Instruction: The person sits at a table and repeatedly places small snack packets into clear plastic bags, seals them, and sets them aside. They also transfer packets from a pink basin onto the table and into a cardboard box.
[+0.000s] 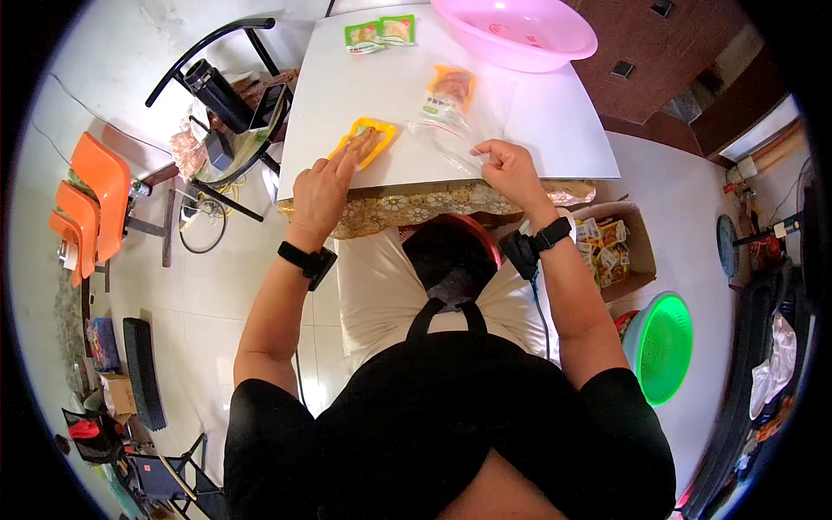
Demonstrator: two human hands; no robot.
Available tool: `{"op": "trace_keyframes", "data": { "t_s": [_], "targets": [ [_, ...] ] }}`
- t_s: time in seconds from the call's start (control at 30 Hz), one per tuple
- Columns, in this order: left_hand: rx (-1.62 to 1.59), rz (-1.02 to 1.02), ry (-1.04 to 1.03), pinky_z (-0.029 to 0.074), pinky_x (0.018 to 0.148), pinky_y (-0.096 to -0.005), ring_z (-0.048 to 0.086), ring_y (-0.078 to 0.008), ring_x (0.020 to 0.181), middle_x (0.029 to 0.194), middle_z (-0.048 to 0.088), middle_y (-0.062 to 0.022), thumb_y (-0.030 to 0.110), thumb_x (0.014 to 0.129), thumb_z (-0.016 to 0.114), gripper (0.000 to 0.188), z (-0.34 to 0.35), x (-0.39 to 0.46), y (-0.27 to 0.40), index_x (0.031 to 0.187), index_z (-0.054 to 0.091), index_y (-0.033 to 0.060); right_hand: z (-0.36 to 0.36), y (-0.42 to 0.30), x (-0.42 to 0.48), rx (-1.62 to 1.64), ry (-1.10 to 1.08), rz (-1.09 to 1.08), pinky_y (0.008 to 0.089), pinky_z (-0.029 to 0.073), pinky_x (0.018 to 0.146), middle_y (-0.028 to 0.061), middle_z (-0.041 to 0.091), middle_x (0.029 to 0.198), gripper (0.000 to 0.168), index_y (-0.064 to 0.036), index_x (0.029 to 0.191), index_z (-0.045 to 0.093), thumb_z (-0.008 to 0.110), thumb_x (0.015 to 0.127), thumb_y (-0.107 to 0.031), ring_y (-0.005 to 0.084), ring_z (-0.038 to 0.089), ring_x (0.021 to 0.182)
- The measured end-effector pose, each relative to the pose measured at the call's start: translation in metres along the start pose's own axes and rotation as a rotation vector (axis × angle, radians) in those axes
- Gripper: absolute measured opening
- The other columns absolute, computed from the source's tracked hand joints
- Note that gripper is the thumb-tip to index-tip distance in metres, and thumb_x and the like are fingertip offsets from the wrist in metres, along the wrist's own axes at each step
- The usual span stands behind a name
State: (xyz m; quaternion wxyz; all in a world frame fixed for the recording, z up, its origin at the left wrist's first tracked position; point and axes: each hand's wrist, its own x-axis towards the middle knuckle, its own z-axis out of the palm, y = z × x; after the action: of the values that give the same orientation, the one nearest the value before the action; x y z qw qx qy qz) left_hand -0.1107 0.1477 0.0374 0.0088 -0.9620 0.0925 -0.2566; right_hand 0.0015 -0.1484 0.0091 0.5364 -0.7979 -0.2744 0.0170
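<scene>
My left hand (323, 195) rests at the table's near left, its fingertips on a yellow-edged food packet (374, 140); whether they grip it is unclear. At the near right, my right hand (510, 170) has its fingers curled at the edge of a clear zip bag (491, 123). Another yellow-edged packet (451, 91) lies at this bag, partly under or inside its clear plastic. Two green-edged packets (396, 30) lie side by side, slightly overlapping, at the table's far left.
A pink basin (520, 58) stands at the far right of the white table (325, 84). Below right are a cardboard box (640, 250) of packets and a green plastic basket (664, 351). At left, a black-framed chair (214, 49) holds a black bottle (218, 94) and a phone (268, 107).
</scene>
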Motion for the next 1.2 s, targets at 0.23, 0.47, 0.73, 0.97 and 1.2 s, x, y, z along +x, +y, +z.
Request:
{"op": "trace_keyframes", "data": {
  "t_s": [0.23,0.47,0.73,0.97,1.2],
  "targets": [
    [-0.062,-0.030,-0.102,0.051,0.068,-0.0384,0.059,-0.0259,0.083,0.101,0.063,-0.0066,0.007,0.074,0.062,0.026,-0.004,-0.006,0.004,0.100,0.059,0.0079,0.001,-0.001,0.000,0.041,-0.012,0.008,0.0218,0.031,0.048,-0.0043,0.041,0.054,0.025,0.000,0.095,0.065,0.053,0.072,0.002,0.0045,0.037,0.051],
    [-0.160,-0.243,0.069,0.050,0.075,-0.0380,0.059,-0.0283,0.088,0.101,0.064,-0.0096,0.005,0.075,0.060,0.033,0.007,-0.004,0.005,0.108,0.062,0.0097,0.000,0.000,-0.001,0.049,-0.022,0.000,0.0219,0.031,0.048,-0.0041,0.044,0.057,0.025,0.000,0.095,0.064,0.054,0.073,0.001,0.0039,0.038,0.052],
    [-0.541,-0.365,0.302,0.050,0.077,-0.0349,0.064,-0.0316,0.087,0.096,0.067,-0.0152,0.004,0.088,0.053,0.021,-0.005,-0.002,0.009,0.105,0.065,0.0047,0.003,0.003,-0.007,0.129,0.095,0.024,0.0217,0.034,0.049,-0.0053,0.044,0.058,0.021,0.000,0.095,0.064,0.057,0.075,-0.001,0.0034,0.039,0.053],
    [-0.671,-0.122,0.305,0.049,0.084,-0.0323,0.064,-0.0268,0.097,0.106,0.065,-0.0168,-0.010,0.080,0.051,0.036,-0.031,0.007,0.057,0.111,0.062,0.0035,0.011,0.000,-0.010,0.203,0.239,0.029,0.0201,0.031,0.050,-0.0081,0.039,0.060,0.013,-0.001,0.093,0.064,0.062,0.081,-0.004,0.0020,0.035,0.055],
    [-0.363,0.118,0.404,0.052,0.082,-0.0359,0.062,-0.0304,0.100,0.108,0.064,-0.0139,-0.011,0.067,0.058,0.048,-0.033,0.047,0.090,0.111,0.062,0.0070,0.019,0.000,-0.010,0.216,0.326,0.018,0.0226,0.039,0.052,-0.0021,0.051,0.061,0.010,-0.001,0.088,0.064,0.063,0.080,-0.007,0.0049,0.044,0.056]
  ]
}}
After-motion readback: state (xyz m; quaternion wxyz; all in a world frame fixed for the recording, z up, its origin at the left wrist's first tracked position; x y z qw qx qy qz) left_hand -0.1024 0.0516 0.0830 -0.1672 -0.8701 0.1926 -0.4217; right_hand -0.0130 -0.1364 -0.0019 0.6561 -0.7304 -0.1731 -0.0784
